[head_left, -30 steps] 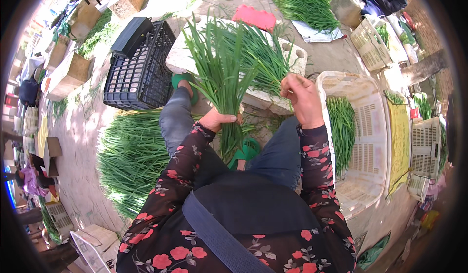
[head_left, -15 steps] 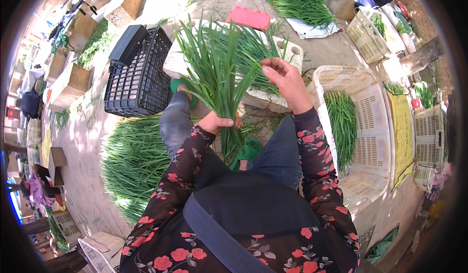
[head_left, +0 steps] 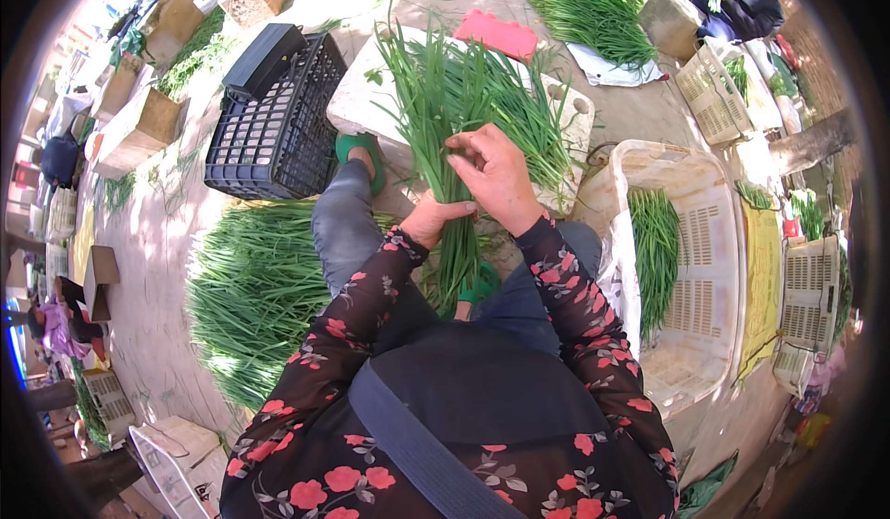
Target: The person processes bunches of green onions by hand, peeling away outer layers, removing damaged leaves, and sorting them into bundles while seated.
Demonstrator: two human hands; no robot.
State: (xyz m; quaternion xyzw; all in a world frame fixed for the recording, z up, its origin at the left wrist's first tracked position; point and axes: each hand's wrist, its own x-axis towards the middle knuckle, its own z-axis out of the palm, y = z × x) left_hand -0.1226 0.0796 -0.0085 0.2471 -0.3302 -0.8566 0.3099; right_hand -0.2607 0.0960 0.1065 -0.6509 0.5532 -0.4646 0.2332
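Observation:
My left hand [head_left: 433, 220] is wrapped around the lower part of a bunch of green chives [head_left: 436, 102], its thumb across the stems. The bunch stands between my knees, with its leaves fanning up and away from me. Against the right side of the bunch is my right hand [head_left: 501, 178], with thumb and fingers bent together on some leaves. Just beyond, more loose chives [head_left: 519, 116] lie on a white foam block [head_left: 357, 93]. The stem ends below my left hand hang down near a green shoe [head_left: 479, 284].
A large heap of chives [head_left: 264, 287] lies on the ground at left, below a black crate [head_left: 269, 139]. At right, a white plastic crate [head_left: 700, 269] holds chives along one side. Beyond the foam block are a red tray [head_left: 498, 34] and another chive pile [head_left: 589, 18].
My right hand has moved left and slightly down, from beside the leaves onto the bunch. My left hand, still gripping the bunch, has shifted slightly right and up in the picture.

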